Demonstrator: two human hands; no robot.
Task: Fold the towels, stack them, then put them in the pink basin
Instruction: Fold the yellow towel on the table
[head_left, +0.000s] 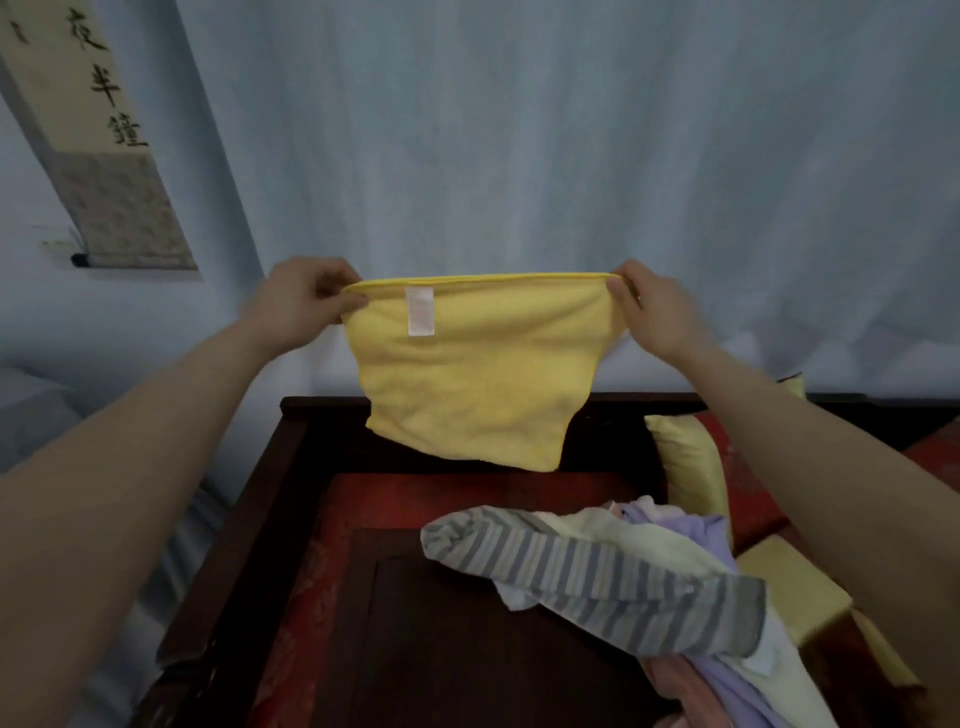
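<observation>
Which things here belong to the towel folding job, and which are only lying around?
Part of the job:
yellow towel, held up by left hand and right hand
pile of unfolded towels

Just lying about:
yellow cushion
hanging scroll
curtain

The pink basin is not in view.

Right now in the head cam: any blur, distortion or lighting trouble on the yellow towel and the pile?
Head view: soft all over, slightly blurred; yellow towel is readable, its white tag blank at this sharpness. Wide-angle stretch bulges the forearms at the edges and tilts the wall scroll. Lighting dim, cool, flat, no glare; the dark wooden surface swallows detail beside the towel pile. Left hand and right hand are soft-edged.
</observation>
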